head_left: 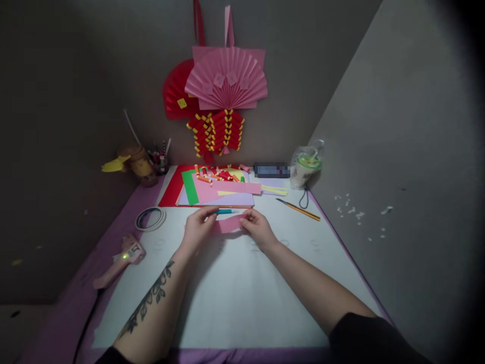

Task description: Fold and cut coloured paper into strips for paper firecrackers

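Note:
A small pink paper strip [228, 224] is stretched between my two hands, above the white sheet on the table. My left hand [199, 225] pinches its left end, and a teal pen [226, 211] points rightward from that hand's fingertips. At the other end, my right hand [257, 227] holds the strip between thumb and fingers. Just beyond them lies a stack of coloured sheets, with a longer pink strip [237, 187] and red and orange paper rolls [225, 175] on top.
Tape rolls [150, 219] and a pink glue gun [123, 260] with a cord lie at the left. Yellow-handled scissors or a craft tool [303, 210] lies right. Cups [141, 166] [306, 169] stand at the back corners. Paper fans [227, 76] hang on the wall.

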`<action>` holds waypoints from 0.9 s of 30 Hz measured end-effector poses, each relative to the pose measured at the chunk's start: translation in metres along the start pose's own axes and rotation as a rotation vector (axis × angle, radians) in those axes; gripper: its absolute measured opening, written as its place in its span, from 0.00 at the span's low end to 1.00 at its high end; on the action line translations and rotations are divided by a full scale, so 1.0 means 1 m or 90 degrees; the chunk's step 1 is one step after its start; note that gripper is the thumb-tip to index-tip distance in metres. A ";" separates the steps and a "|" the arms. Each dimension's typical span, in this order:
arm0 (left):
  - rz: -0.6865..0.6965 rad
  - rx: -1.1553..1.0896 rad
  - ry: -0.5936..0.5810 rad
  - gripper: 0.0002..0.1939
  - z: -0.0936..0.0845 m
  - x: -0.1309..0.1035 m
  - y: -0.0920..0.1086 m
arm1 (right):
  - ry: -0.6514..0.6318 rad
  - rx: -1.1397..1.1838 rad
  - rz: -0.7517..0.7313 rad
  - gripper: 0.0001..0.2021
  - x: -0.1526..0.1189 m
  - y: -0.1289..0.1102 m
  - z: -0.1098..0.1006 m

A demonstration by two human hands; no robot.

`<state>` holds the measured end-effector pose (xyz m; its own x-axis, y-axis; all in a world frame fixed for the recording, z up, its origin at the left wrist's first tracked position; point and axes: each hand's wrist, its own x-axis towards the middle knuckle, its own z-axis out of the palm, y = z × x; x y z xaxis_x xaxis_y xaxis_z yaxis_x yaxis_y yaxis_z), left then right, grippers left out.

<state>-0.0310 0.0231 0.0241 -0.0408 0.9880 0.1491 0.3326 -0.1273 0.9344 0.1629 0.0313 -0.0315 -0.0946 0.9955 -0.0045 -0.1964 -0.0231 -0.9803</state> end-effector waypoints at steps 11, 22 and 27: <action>-0.021 0.015 -0.052 0.17 0.009 -0.010 0.001 | 0.022 0.062 -0.012 0.25 -0.003 -0.003 0.005; -0.023 0.037 -0.130 0.21 0.012 -0.012 0.003 | 0.016 0.044 -0.002 0.17 -0.002 -0.004 0.004; -0.041 0.023 -0.141 0.19 0.016 -0.014 0.008 | 0.018 0.060 -0.061 0.19 0.001 -0.014 0.010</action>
<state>-0.0132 0.0092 0.0241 0.1435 0.9896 0.0115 0.3696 -0.0643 0.9270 0.1557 0.0316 -0.0155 -0.0433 0.9957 0.0821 -0.2939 0.0658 -0.9536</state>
